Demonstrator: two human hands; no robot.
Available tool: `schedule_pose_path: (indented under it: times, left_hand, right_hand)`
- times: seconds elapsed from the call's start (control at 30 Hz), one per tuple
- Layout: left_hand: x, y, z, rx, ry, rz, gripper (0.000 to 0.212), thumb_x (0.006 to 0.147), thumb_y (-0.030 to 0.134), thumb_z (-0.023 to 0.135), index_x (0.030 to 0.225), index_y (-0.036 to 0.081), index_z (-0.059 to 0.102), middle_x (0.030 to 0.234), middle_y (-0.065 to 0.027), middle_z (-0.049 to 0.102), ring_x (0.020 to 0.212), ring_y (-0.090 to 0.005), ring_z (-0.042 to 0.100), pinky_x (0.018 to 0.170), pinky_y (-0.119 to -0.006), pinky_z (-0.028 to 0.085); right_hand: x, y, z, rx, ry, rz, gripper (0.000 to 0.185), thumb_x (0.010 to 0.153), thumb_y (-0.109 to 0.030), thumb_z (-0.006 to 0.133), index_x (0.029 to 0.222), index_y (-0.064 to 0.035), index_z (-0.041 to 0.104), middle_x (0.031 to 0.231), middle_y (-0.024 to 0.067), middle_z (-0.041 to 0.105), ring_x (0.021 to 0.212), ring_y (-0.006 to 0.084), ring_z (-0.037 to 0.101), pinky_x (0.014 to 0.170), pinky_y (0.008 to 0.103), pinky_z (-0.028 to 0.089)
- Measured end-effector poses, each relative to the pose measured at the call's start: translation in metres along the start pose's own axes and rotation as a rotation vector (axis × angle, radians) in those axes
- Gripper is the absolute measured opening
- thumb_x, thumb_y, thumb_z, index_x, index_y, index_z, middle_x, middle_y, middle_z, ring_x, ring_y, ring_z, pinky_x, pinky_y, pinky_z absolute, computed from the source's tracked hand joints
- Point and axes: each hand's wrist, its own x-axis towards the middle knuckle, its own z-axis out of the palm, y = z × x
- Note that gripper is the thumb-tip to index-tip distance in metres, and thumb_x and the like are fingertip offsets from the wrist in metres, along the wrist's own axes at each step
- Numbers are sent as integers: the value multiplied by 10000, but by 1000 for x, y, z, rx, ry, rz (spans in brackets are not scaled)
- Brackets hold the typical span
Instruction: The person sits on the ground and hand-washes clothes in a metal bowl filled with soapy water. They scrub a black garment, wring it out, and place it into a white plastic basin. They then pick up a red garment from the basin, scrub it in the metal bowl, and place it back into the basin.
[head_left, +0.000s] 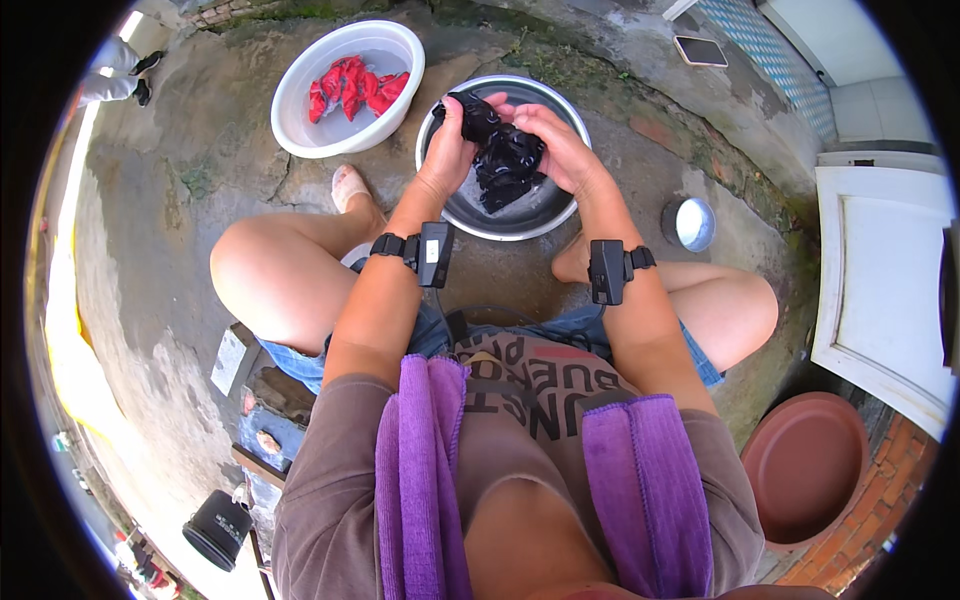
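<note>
Both hands hold a bunched, wet black cloth (510, 161) over a metal basin (504, 234) that stands on the ground between my feet. My left hand (450, 150) grips the cloth from the left side, thumb on top. At its right side, my right hand (559, 146) has its fingers curled over the cloth. Some water shows in the basin below the cloth. A white plastic basin (285, 112) stands to the upper left, with red cloth (351, 86) lying in water.
A metal can (691, 223) stands right of my right foot. A phone (700, 52) lies at the upper right. A white door (877, 285) and a reddish-brown round tub (806, 472) are on the right. A black bucket (217, 529) is lower left. Another person's legs (112, 71) show upper left.
</note>
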Motion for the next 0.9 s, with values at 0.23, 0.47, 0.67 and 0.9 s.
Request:
schedule_pose_path:
  times: [0.23, 0.47, 0.67, 0.9]
  left_hand:
    - [6, -10, 1, -226, 62, -174, 674, 902, 628, 239, 1221, 100, 513, 1095, -53, 604, 877, -166, 579, 797, -341, 480]
    - [6, -14, -3, -696, 92, -192, 492, 885, 520, 473, 1076, 72, 539, 867, -102, 566, 741, -228, 550, 727, -390, 484]
    - [16, -18, -20, -727, 289, 14, 217, 839, 88, 626, 1036, 151, 560, 979, -78, 593, 861, -263, 576, 777, -444, 474]
    - [18, -49, -44, -485, 628, -393, 278, 833, 243, 647, 1056, 117, 539, 1080, -89, 557, 1041, -295, 507, 849, -621, 397]
  right_hand:
    - [4, -8, 3, 84, -59, -142, 441, 923, -296, 510, 1270, -53, 389, 884, 144, 584, 789, 245, 646, 703, 394, 554]
    - [15, 61, -20, -95, -147, -164, 638, 845, -294, 624, 1370, -102, 318, 1270, 51, 468, 1110, 161, 483, 949, 309, 363]
    - [34, 94, -48, -894, 161, -136, 446, 705, -169, 742, 1078, 19, 584, 929, 107, 644, 848, 163, 593, 769, 301, 460]
    - [23, 39, -28, -335, 155, -115, 342, 753, -39, 591, 1094, -40, 560, 974, 37, 587, 870, 123, 557, 762, 260, 455]
